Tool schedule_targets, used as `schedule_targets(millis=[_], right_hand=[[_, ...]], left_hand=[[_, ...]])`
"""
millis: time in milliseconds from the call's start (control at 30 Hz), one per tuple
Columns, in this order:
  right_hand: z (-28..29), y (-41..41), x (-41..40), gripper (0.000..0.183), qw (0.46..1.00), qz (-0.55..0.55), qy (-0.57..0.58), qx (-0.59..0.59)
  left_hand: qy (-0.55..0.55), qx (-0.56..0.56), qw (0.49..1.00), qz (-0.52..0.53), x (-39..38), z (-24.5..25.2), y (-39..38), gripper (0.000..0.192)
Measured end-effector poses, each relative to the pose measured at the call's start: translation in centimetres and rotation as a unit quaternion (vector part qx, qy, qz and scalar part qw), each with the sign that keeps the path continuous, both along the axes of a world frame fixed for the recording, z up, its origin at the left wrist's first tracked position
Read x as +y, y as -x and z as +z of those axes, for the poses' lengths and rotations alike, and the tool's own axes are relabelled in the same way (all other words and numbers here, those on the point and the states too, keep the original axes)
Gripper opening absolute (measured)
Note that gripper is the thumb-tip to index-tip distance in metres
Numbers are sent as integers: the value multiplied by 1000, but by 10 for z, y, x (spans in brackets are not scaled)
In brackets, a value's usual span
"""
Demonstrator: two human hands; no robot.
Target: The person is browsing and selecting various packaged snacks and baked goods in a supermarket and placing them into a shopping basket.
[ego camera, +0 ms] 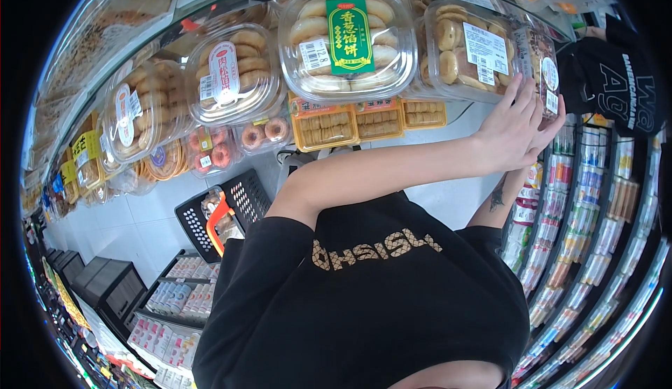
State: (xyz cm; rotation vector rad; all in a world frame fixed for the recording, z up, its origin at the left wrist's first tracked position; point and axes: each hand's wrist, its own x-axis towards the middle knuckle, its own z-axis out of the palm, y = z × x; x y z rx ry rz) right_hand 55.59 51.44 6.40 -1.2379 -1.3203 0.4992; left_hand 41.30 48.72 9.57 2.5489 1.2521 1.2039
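Note:
My left hand (509, 126) reaches across to the far right of a bakery shelf. Its fingertips lie on the near left side of a clear plastic food box (541, 56) with dark reddish-brown contents and a round white label. From the other side, my right hand (548, 134) has its fingers around the right edge of that same box. Part of the right palm is hidden behind the left hand. Close to the left fingertips is a clear clamshell of golden pastries (451, 48) with a large white label. A bigger clamshell of pale round filled cakes (349, 42) bears a green label.
Further left are more pastry clamshells (236, 74). Yellow trays of rolled pastries (325, 129) and doughnut packs (265, 134) sit lower. A black basket with an orange handle (220, 221) holds a package. Black cloth with white writing (619, 79) hangs near my hands; stocked shelves (583, 210) rise right.

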Motion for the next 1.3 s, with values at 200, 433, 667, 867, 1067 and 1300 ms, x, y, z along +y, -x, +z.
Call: schedule_targets(millis=[200, 433, 667, 867, 1067, 1300], right_hand=[[8, 37, -10, 47, 989, 68, -133, 3], [20, 40, -24, 38, 893, -116, -404, -161], [6, 249, -116, 16, 892, 416, -156, -83], [-42, 385, -185, 29, 595, 756, 76, -260], [-99, 489, -278, 44, 486, 813, -58, -315], [-202, 569, -370, 28, 242, 829, -175, -474]], left_hand=[[15, -106, 993, -53, -5, 13, 15, 66], [-168, -313, 935, -12, -70, 7, 147, 18], [-132, -193, 789, 569, -190, -89, 319, 10], [160, -139, 545, 811, -341, -193, 360, 59], [456, -266, 362, 768, -464, -244, 350, 42], [394, -263, 519, 711, -492, -240, 370, 25]])
